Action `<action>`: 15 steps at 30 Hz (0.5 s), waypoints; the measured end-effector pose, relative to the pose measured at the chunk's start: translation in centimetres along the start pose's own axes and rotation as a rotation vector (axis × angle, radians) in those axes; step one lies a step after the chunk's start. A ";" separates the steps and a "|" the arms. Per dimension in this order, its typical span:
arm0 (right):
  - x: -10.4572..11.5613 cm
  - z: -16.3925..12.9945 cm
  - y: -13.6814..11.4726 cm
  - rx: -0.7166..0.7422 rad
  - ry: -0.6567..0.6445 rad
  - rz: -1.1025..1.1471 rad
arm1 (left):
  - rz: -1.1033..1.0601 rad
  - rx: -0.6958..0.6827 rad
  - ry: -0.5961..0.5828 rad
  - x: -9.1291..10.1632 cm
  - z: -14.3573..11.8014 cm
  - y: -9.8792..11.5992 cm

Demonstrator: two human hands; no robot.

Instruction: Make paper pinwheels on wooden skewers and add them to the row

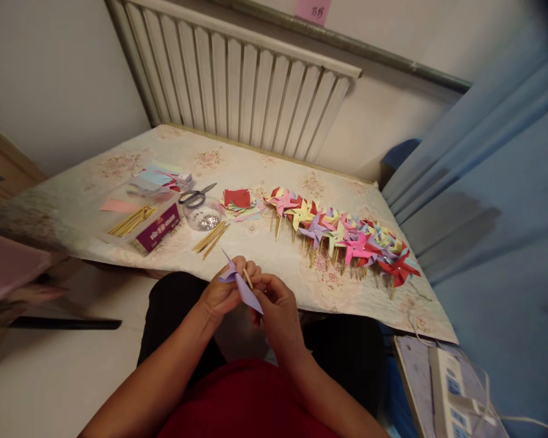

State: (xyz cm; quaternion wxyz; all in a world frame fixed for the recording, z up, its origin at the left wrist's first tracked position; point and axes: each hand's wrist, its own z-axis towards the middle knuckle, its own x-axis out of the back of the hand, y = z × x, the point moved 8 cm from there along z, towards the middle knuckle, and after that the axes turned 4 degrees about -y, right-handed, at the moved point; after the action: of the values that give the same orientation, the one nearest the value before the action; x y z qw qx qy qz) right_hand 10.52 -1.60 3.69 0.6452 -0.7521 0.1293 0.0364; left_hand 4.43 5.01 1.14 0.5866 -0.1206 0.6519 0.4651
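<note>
Hands [227, 293] [278, 307] grasp pointed, folded lilac paper [249, 297] and a slim, pale wooden stick [248, 279].

I'm getting a fairly dim, warm indoor picture, with even light over the tablecloth [274, 249]. Soft shadows lie on the blue curtain [520, 176], and the top right corner drops to black. The wide lens tilts the radiator [237, 91] and stretches the edges — I see the pink fabric [9, 267] smeared — while the purple paper [248, 295] looks slightly soft.
</note>
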 end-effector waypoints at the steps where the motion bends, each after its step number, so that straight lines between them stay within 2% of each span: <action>1: 0.0 0.0 0.0 0.002 0.003 0.005 | -0.001 -0.002 0.002 0.0 0.0 0.0; 15: 0.1 0.2 0.2 0.013 0.023 0.021 | -0.008 -0.003 -0.009 0.4 0.0 -0.2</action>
State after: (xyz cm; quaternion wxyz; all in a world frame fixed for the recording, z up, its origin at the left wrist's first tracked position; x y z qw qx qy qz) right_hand 10.62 -1.48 3.49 0.6482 -0.7468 0.1449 0.0337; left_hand 4.48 5.05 0.68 0.5912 -0.1217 0.6481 0.4644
